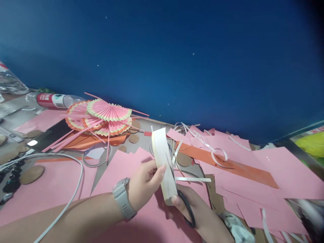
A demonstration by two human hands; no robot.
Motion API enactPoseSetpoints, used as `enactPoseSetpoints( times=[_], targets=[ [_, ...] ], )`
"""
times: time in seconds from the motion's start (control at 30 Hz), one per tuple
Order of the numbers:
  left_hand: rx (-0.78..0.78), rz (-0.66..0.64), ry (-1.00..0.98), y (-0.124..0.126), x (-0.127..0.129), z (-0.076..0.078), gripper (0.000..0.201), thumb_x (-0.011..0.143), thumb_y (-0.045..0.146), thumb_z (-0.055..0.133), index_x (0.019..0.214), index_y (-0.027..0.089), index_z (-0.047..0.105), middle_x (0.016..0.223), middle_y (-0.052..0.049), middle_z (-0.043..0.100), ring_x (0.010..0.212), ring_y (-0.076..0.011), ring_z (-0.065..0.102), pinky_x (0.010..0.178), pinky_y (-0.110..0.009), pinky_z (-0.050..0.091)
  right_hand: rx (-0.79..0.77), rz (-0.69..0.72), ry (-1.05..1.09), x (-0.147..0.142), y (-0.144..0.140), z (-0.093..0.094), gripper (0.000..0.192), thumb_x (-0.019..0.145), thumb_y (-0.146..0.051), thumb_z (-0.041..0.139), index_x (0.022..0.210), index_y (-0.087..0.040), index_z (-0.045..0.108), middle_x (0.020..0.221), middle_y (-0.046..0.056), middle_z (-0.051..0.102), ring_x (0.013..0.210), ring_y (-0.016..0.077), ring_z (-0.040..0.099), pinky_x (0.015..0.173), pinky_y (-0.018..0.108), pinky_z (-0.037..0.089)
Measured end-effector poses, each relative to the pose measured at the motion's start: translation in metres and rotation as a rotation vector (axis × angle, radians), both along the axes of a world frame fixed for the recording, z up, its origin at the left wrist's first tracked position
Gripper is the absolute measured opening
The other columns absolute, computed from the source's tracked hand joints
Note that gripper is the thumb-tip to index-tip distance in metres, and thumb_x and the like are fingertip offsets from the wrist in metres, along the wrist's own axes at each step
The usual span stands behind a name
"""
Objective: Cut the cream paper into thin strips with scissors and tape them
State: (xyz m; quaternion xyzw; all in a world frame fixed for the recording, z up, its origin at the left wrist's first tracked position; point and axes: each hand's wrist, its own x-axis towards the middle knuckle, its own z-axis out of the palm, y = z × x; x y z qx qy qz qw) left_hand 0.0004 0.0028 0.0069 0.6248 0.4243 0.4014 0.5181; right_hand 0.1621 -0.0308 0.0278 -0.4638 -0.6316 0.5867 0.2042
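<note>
Both hands (145, 182) gripping folded paper (164, 163), scissors (186, 209)

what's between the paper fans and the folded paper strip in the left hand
In the head view, between the paper fans and the folded paper strip lie small brown cardboard discs on grey tabletop.

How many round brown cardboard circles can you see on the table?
About 6. One big circle lies at the left, one by the phone, three small ones near the paper fans, and one behind the folded paper. More may hide under pink sheets.
</note>
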Motion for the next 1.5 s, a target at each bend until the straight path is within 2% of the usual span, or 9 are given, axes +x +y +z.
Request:
enactPoseSetpoints(
  times=[0.2,0.4,0.53,0.73,0.93,1.07,1.23,1.37,1.5],
  targets=[
    [-0.015,0.0,0.015,0.0,-0.0001,0.0007,0.037,0.092,0.04,0.035,0.081,0.013,0.056,0.074,-0.004,0.059,0.066,-0.0161,0.054,0.061,-0.026,0.045,-0.005,-0.007,-0.019,0.001,-0.0006,-0.002,0.037,0.088,-0.052,0.04,0.076,-0.021,0.056,0.067,0.005,0.06,0.066,0.0218,0.058,0.063,0.03,0.044],
    [-0.022,-0.043,-0.058,-0.0005,-0.0004,0.0016,0.033,0.093,0.038,0.036,0.08,0.015,0.056,0.075,-0.003,0.061,0.068,-0.0153,0.057,0.064,-0.024,0.046,-0.004,0.009,-0.016,-0.0001,-0.0016,0.0015,0.036,0.092,-0.048,0.038,0.078,-0.019,0.055,0.071,0.004,0.06,0.069,0.0191,0.058,0.064,0.028,0.044],
    [-0.083,-0.062,-0.069,-0.0008,-0.0006,0.0015,0.034,0.093,0.039,0.035,0.078,0.015,0.054,0.071,-0.002,0.06,0.062,-0.0145,0.057,0.058,-0.023,0.046,0.005,0.025,0.005,-0.0008,-0.001,-0.0006,0.038,0.092,-0.048,0.036,0.077,-0.017,0.055,0.068,0.003,0.058,0.066,0.0171,0.057,0.064,0.027,0.044],
    [-0.021,-0.046,-0.064,0.0,0.0001,0.0007,0.033,0.093,0.036,0.037,0.078,0.014,0.056,0.072,-0.003,0.061,0.065,-0.0146,0.057,0.061,-0.024,0.045,0.013,0.018,0.052,-0.0005,0.0001,-0.0048,0.041,0.092,-0.05,0.036,0.076,-0.016,0.052,0.067,0.003,0.056,0.065,0.0164,0.056,0.066,0.028,0.044],
    [-0.028,-0.054,-0.054,0.0002,-0.0004,0.0022,0.034,0.093,0.036,0.037,0.073,0.015,0.054,0.066,-0.001,0.061,0.06,-0.0125,0.057,0.056,-0.021,0.044,0.017,0.02,0.093,-0.0005,0.0005,-0.0022,0.039,0.092,-0.049,0.038,0.076,-0.016,0.051,0.068,0.002,0.055,0.065,0.0155,0.055,0.064,0.026,0.044],
    [-0.046,-0.06,-0.075,-0.001,-0.0007,0.0023,0.035,0.092,0.038,0.038,0.074,0.014,0.056,0.068,-0.002,0.062,0.062,-0.0138,0.06,0.059,-0.023,0.047,0.004,0.023,0.105,-0.0005,0.0007,-0.0029,0.039,0.093,-0.047,0.037,0.076,-0.015,0.053,0.069,0.003,0.056,0.065,0.0157,0.056,0.063,0.026,0.044],
    [-0.175,-0.113,-0.141,-0.0029,-0.0007,-0.0005,0.033,0.092,0.041,0.038,0.078,0.015,0.053,0.064,-0.002,0.062,0.049,-0.0129,0.06,0.047,-0.022,0.046,0.004,0.011,0.153,0.0001,0.0001,-0.0036,0.04,0.092,-0.047,0.038,0.077,-0.014,0.054,0.069,0.003,0.056,0.065,0.0158,0.056,0.063,0.026,0.044],
    [-0.157,-0.107,-0.136,-0.0027,0.0,-0.0005,0.033,0.092,0.04,0.04,0.077,0.014,0.054,0.065,-0.003,0.064,0.053,-0.014,0.061,0.048,-0.022,0.047,-0.006,0.008,0.159,0.0002,-0.0001,-0.0016,0.038,0.091,-0.047,0.042,0.075,-0.015,0.053,0.067,0.001,0.056,0.063,0.0142,0.055,0.063,0.024,0.043],
    [-0.182,-0.137,-0.135,-0.0028,-0.0004,0.0012,0.034,0.092,0.042,0.037,0.079,0.015,0.053,0.063,-0.004,0.065,0.047,-0.0144,0.061,0.043,-0.021,0.046,0.003,-0.004,0.164,0.0001,-0.0001,-0.0017,0.039,0.09,-0.049,0.043,0.073,-0.015,0.053,0.068,0.001,0.056,0.064,0.0133,0.055,0.066,0.024,0.043]
  ],
)
